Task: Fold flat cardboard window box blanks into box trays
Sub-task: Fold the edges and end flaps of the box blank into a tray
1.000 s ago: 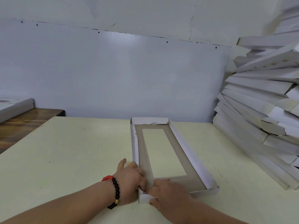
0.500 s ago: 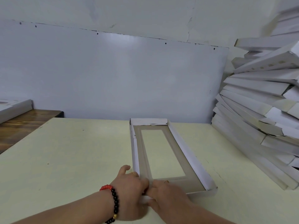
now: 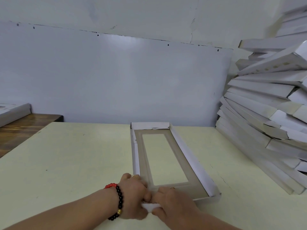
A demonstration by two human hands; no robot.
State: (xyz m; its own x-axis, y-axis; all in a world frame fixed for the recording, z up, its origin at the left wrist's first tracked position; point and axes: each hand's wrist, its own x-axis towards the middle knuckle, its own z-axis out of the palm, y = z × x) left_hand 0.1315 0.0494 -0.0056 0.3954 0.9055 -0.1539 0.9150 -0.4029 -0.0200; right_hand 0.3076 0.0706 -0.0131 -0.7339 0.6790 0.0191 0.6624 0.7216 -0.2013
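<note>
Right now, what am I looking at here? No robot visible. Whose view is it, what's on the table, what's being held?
No machine here: a person is working with bare hands, filmed by one wide-angle camera worn on the head, looking forward and down. The left hand, with a bead bracelet on the wrist, and the right hand meet at the near left corner of a window box tray, fingers curled on its white cardboard. The tray is nearly formed: its white walls are raised around a grey base with a rectangular window. It lies on a pale yellow table. To the right leans a stack of white boxes. To the left is a wooden surface.
</note>
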